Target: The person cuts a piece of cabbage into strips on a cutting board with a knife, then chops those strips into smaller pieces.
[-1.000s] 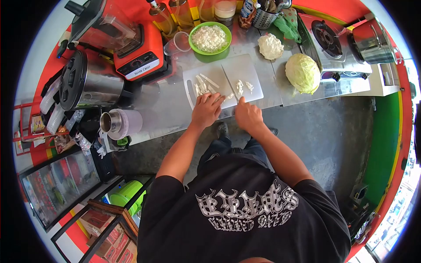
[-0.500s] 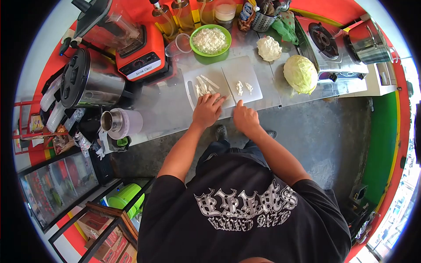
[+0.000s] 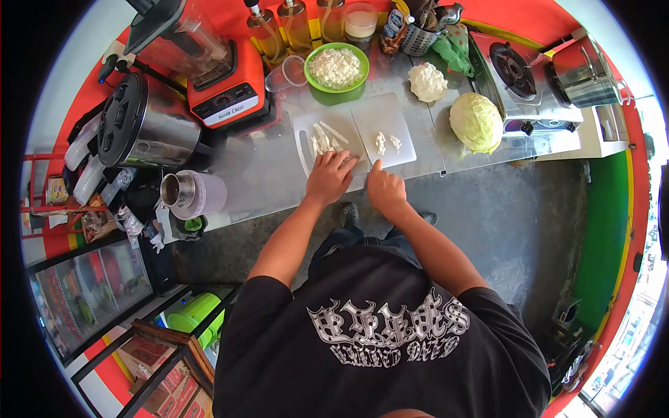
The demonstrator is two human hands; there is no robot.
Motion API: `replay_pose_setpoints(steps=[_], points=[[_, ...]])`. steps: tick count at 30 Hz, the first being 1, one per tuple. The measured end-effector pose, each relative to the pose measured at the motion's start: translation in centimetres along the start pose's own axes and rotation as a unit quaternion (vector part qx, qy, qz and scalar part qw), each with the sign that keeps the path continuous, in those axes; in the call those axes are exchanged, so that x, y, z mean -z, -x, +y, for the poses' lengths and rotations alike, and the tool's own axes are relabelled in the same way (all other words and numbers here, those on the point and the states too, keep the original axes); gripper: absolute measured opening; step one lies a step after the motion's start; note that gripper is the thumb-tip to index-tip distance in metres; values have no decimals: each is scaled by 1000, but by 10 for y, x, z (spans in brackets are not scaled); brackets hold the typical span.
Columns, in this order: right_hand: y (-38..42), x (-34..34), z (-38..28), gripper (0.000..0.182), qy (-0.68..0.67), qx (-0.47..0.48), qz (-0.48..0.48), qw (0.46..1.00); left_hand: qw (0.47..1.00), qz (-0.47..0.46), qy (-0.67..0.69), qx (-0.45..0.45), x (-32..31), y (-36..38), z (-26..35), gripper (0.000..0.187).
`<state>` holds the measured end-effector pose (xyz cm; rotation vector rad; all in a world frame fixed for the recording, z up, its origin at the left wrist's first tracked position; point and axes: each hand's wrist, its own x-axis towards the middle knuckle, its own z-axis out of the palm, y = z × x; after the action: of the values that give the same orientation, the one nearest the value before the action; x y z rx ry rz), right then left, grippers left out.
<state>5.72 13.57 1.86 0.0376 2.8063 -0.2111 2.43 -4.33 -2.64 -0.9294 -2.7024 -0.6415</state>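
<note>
A white cutting board (image 3: 404,118) lies near the counter's front edge. Pale vegetable strips (image 3: 323,139) are on its left part, under and beyond the fingertips of my left hand (image 3: 329,177), which press some of them to the board. My right hand (image 3: 387,189) is closed around the handle of a knife (image 3: 359,130); its thin blade, seen almost edge-on, runs across the board just right of my left fingers. To the right of the blade sit two small heaps of chopped white bits (image 3: 380,143). The handle is mostly hidden in my fist.
Behind the board stands a green bowl (image 3: 365,66) of chopped white pieces. A pale lumpy vegetable piece (image 3: 428,81) and a whole cabbage (image 3: 477,123) lie to the right, beside a gas stove (image 3: 513,70). A red blender (image 3: 226,101) and a steel flask (image 3: 198,195) stand at left.
My right hand has shifted very slightly left and down. My left hand stays on the strips, and the heaps look the same. The whole view has tilted a little.
</note>
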Motion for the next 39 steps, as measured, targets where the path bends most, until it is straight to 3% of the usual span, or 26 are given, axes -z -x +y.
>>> replay_pose_setpoints(steps=[8, 10, 23, 31, 39], points=[[5, 16, 1, 21, 27, 27, 21, 999, 1000, 5, -4, -3, -2, 1, -1, 45], [10, 9, -3, 19, 24, -1, -16, 1000, 1000, 1, -4, -1, -2, 1, -1, 45], [3, 7, -7, 20, 32, 4, -27, 999, 1000, 3, 15, 4, -2, 2, -3, 43], [-5, 12, -5, 16, 34, 35, 28, 998, 1000, 15, 11, -1, -1, 1, -1, 43], [-5, -1, -12, 16, 7, 9, 5, 1000, 1000, -2, 29, 2, 0, -2, -2, 40]])
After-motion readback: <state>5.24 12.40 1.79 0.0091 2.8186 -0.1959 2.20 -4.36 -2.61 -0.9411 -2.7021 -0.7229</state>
